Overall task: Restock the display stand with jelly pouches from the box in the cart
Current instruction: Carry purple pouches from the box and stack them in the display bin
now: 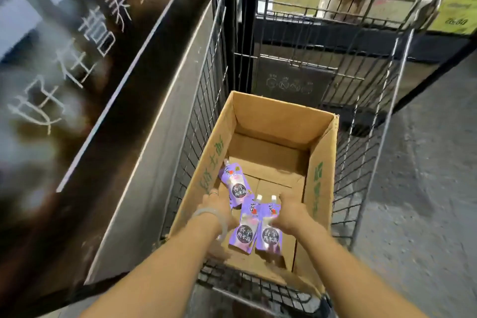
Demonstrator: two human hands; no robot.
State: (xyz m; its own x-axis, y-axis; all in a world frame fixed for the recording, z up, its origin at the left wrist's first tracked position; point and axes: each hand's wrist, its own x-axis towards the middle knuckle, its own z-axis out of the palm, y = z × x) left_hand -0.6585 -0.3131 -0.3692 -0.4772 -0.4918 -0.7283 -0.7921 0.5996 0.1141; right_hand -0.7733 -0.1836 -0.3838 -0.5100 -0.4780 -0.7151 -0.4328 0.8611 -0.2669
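Grip: our left hand (219, 205) and right hand (290, 212) each clutch purple jelly pouches (268, 230) | soft, floppy, light | we'd pinch near spouts

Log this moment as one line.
both hands in box | left hand on pouch | right hand on pouch pair | nothing lifted yet

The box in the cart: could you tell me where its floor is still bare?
The cardboard box floor is bare along the far wall and right wall. The near-left is crowded: three purple pouches lie there, with the left hand and right hand among them.
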